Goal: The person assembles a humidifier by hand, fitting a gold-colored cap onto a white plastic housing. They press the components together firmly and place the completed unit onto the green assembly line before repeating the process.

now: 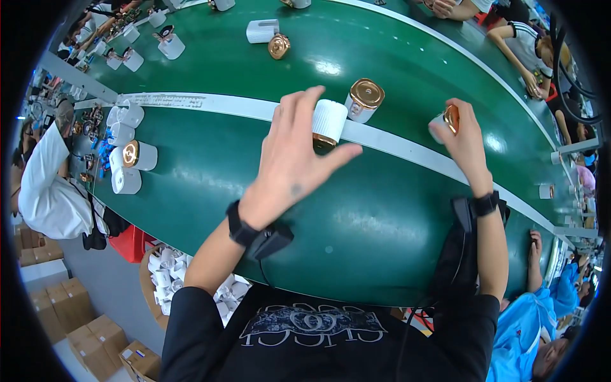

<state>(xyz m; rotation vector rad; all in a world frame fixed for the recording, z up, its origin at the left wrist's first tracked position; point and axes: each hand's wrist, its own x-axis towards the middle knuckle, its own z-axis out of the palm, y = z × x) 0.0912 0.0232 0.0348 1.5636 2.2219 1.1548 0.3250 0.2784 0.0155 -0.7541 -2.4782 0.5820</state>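
My left hand (289, 149) reaches over the white dividing strip with its thumb stretched away from the fingers, so it is open. Right beside it is a white ribbed housing (330, 119) with a copper-coloured end; whether the fingers touch it I cannot tell. Behind the strip another white housing (361, 113) stands upright, topped by a shiny copper-coloured cap (367, 93). Farther right, my right hand (469, 143) is closed round a white housing with a copper-coloured cap (452, 118), partly hidden by the fingers.
An open white housing (261, 31) and a loose copper-coloured part (279, 46) lie on the far green belt. At left, several white housings (125, 178) stand grouped near the bench edge. A bin of white parts (167, 274) is below. A co-worker's blue sleeve (528, 325) is at right.
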